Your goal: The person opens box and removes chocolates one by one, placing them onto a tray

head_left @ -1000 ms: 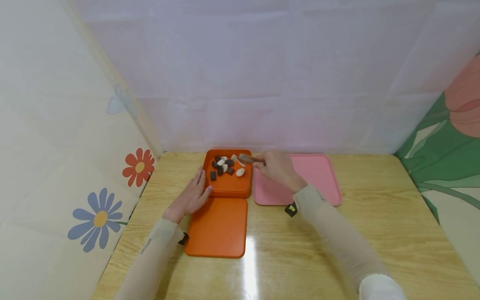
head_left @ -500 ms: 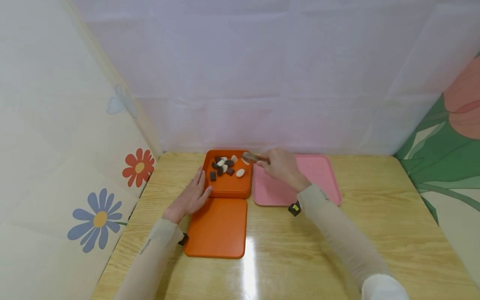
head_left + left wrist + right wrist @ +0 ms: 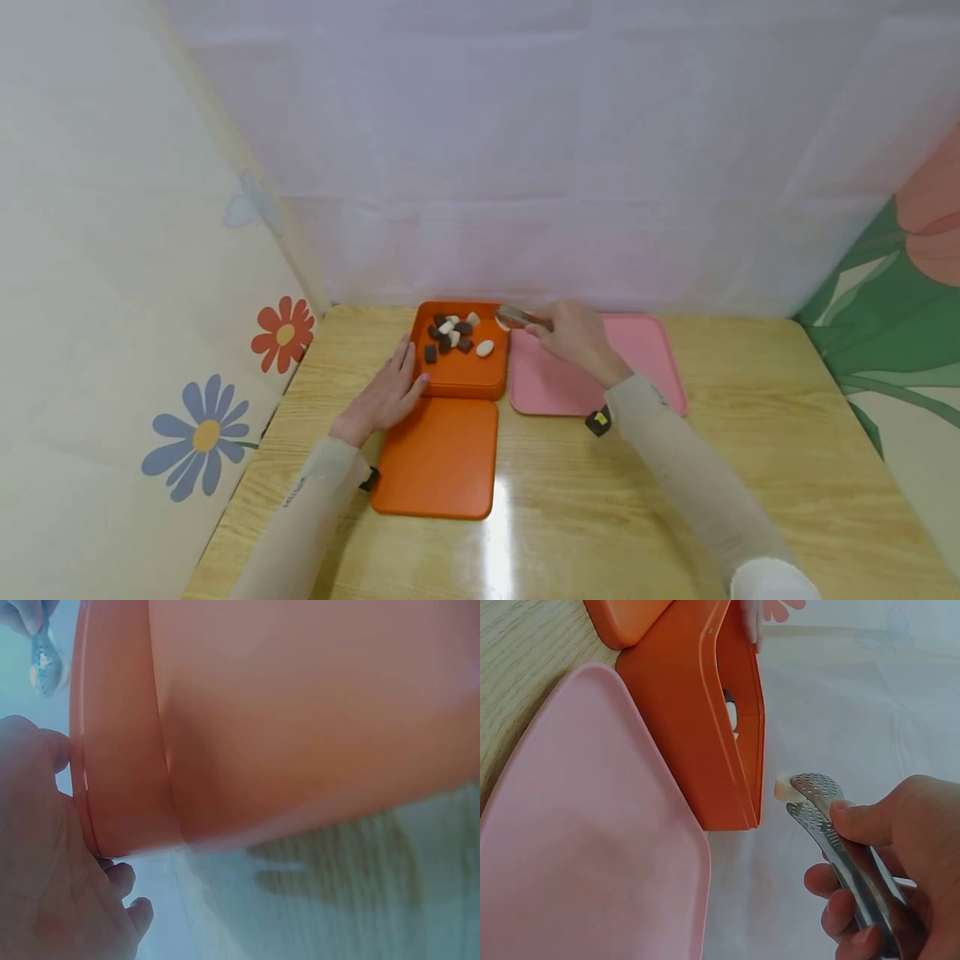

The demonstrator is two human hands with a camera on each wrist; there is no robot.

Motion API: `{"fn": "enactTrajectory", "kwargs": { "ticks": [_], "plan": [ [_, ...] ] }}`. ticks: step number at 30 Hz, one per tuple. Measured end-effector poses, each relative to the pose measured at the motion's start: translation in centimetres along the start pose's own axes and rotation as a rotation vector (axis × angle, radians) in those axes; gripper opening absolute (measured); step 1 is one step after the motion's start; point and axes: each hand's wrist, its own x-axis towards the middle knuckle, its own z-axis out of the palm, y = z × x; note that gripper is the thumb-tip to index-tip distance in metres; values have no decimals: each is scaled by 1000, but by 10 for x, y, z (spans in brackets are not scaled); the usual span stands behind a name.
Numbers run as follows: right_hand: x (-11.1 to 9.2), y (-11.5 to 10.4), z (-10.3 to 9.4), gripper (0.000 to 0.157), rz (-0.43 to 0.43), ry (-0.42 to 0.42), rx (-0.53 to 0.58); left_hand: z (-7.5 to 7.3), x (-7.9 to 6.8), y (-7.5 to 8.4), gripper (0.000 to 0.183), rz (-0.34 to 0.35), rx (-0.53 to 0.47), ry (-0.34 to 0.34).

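My right hand (image 3: pixel 581 340) grips metal tongs (image 3: pixel 859 874) with perforated tips. Pinched between those tips is a small whitish piece (image 3: pixel 783 789), held in the air by the right edge of the orange box (image 3: pixel 457 390). Against the box's left side rests my left hand (image 3: pixel 382 396), fingers extended along the wall and thumb at the front left corner. Inside the box, several dark pieces (image 3: pixel 431 354) and white pieces cluster toward the back left. A white oval piece (image 3: pixel 485 348) lies apart from them, nearer the right wall.
Right of the box sits a pink tray (image 3: pixel 551 392), partly covered by my right hand and forearm. An orange lid or flat tray (image 3: pixel 437 467) lies directly in front of the box. All stand on a wooden table (image 3: pixel 600 508) before a pale backdrop (image 3: pixel 525 167).
My right hand has moved rightward with the tongs, carrying the whitish piece from above the pile to the box's right edge. My left hand stays on the box.
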Motion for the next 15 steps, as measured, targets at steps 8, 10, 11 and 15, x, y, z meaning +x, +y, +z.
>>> {"fn": "enactTrajectory", "kwargs": {
  "ticks": [8,10,11,15],
  "plan": [
    [-3,9,1,38,29,25,21,3,2,-2,76,-1,-5,-3],
    [-4,11,1,37,33,31,30,2,2,-2,77,-3,-9,-8],
    [-4,12,1,37,36,34,32,2,2,-2,77,0,-14,-6],
    [-4,17,4,38,51,37,47,3,2,-3,77,-1,-14,-6]
  ]
}}
